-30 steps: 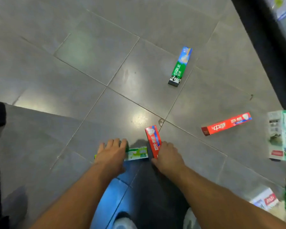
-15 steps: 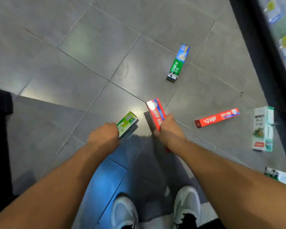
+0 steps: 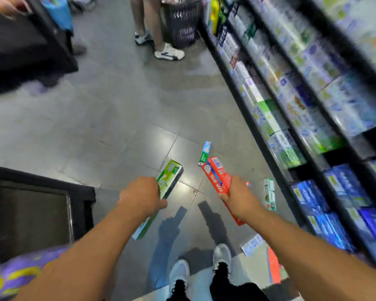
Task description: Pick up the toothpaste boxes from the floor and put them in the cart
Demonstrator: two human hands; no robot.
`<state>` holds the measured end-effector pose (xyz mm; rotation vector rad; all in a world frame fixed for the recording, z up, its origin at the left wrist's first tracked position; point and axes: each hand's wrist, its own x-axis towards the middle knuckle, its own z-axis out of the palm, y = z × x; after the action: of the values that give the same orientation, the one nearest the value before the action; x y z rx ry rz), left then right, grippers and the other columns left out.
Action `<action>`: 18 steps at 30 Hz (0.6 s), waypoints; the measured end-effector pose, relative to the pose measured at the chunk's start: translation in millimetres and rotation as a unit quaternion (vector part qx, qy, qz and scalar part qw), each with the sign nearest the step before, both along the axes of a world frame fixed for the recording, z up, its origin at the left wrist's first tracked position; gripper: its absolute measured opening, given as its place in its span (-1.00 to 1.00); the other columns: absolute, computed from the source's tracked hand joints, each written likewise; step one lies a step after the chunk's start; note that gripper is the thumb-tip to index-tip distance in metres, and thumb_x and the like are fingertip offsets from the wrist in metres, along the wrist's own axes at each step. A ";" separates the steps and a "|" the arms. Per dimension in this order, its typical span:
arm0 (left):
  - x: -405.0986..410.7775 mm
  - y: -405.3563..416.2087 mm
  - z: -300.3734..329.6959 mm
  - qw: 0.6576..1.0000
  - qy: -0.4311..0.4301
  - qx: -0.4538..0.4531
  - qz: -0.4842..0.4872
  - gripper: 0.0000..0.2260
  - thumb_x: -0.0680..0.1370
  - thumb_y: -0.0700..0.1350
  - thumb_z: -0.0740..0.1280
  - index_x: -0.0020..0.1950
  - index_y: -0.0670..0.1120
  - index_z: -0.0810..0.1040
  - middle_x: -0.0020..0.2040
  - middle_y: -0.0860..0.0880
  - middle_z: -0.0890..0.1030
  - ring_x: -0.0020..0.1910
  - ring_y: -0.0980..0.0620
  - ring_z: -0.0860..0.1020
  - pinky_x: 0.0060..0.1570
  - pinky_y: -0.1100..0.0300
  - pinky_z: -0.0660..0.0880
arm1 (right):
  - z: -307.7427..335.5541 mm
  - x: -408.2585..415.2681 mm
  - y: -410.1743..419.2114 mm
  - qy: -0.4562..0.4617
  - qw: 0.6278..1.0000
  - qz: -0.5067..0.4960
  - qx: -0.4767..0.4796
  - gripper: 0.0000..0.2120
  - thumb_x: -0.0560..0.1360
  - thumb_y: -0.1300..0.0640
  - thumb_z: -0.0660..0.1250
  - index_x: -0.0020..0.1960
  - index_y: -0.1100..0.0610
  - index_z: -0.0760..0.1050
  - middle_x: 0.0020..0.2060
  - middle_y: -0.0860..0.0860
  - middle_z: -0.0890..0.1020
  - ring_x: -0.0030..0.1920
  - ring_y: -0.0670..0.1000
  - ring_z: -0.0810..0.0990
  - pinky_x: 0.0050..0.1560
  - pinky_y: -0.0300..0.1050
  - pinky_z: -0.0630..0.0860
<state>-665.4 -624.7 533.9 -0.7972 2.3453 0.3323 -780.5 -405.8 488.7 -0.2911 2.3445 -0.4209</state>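
Above open aisle floor [image 3: 122, 118] — left hand [image 3: 140, 197] gripping green box [image 3: 168, 181], right hand [image 3: 239, 197] red box [image 3: 217, 177]

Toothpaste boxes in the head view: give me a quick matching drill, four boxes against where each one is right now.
1. green box
2. red box
3. green-and-blue box
4. white-and-green box

A. on the floor, near the shelf base
B. held in the right hand
C. on the floor, beyond the red box
D. held in the left hand

Pairs: 1-D, 2-B, 3-C, 4-A

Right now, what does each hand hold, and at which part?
Left hand grips the green box near its middle; right hand grips the red box near its middle.
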 end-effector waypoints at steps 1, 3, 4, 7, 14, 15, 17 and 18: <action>-5.2 1.8 39.2 1.000 0.005 0.000 -0.013 -0.62 0.41 0.13 0.41 0.09 -0.08 0.51 0.07 -0.10 0.58 0.04 -0.12 0.59 -0.17 0.14 0.41 | 36.7 -2.7 5.1 0.011 1.000 0.003 -0.005 -0.55 0.49 0.02 0.42 0.25 0.19 0.35 0.17 0.15 0.51 0.16 0.17 0.54 0.13 -0.01 0.48; -11.3 8.1 105.8 0.998 0.026 -0.005 -0.049 -0.59 0.39 0.14 0.42 0.11 -0.08 0.53 0.09 -0.10 0.58 0.05 -0.13 0.59 -0.13 0.13 0.45 | 102.0 -3.6 16.5 0.032 0.999 -0.009 -0.010 -0.56 0.46 0.00 0.45 0.21 0.16 0.39 0.10 0.11 0.55 0.11 0.15 0.57 0.06 -0.04 0.50; -14.3 11.9 133.5 0.997 0.036 -0.013 -0.071 -0.58 0.37 0.14 0.43 0.10 -0.08 0.54 0.09 -0.11 0.59 0.04 -0.13 0.60 -0.12 0.12 0.47 | 132.7 -2.6 21.8 0.043 0.999 -0.009 -0.005 -0.57 0.45 0.00 0.45 0.20 0.14 0.40 0.08 0.10 0.55 0.09 0.14 0.58 0.00 -0.09 0.48; -27.4 23.8 202.5 0.989 0.071 -0.037 -0.127 -0.63 0.34 0.13 0.43 0.04 -0.04 0.56 0.02 -0.07 0.60 -0.04 -0.10 0.60 -0.14 0.15 0.49 | 205.4 -1.9 40.5 0.097 0.995 -0.008 0.005 -0.56 0.45 -0.03 0.44 0.22 0.14 0.41 0.11 0.10 0.56 0.09 0.14 0.58 -0.04 -0.08 0.47; -61.3 82.6 287.4 0.950 0.142 -0.055 -0.272 -0.71 0.33 0.13 0.40 -0.13 -0.06 0.52 -0.20 -0.02 0.53 -0.22 -0.06 0.55 -0.27 0.22 0.43 | 295.9 28.3 107.8 0.178 0.978 -0.107 0.019 -0.47 0.45 -0.07 0.46 0.27 0.15 0.35 0.15 0.12 0.55 0.13 0.17 0.58 0.09 0.04 0.53; -64.7 96.1 295.8 0.943 0.147 -0.052 -0.294 -0.71 0.34 0.14 0.41 -0.16 -0.06 0.51 -0.19 -0.02 0.54 -0.21 -0.06 0.55 -0.26 0.22 0.45 | 304.3 36.0 121.0 0.190 0.974 -0.117 0.025 -0.47 0.45 -0.07 0.46 0.27 0.14 0.35 0.15 0.12 0.54 0.13 0.16 0.57 0.09 0.04 0.53; -70.0 126.4 312.4 0.927 0.159 -0.052 -0.337 -0.72 0.35 0.15 0.41 -0.18 -0.05 0.51 -0.19 -0.02 0.54 -0.22 -0.06 0.54 -0.27 0.21 0.44 | 317.8 52.7 149.8 0.213 0.966 -0.139 0.045 -0.50 0.45 -0.06 0.45 0.25 0.13 0.36 0.15 0.10 0.54 0.12 0.17 0.57 0.05 0.03 0.54; -72.0 143.0 319.9 0.917 0.167 -0.052 -0.360 -0.71 0.35 0.15 0.40 -0.17 -0.06 0.52 -0.20 -0.02 0.53 -0.22 -0.06 0.54 -0.29 0.22 0.42 | 324.5 61.2 164.9 0.223 0.961 -0.153 0.060 -0.52 0.45 -0.06 0.44 0.24 0.12 0.36 0.15 0.08 0.53 0.11 0.17 0.57 0.01 0.02 0.53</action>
<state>-737.4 -481.6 853.8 0.1355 2.7953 0.0177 -719.3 -240.9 813.2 0.0462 2.8608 -0.3846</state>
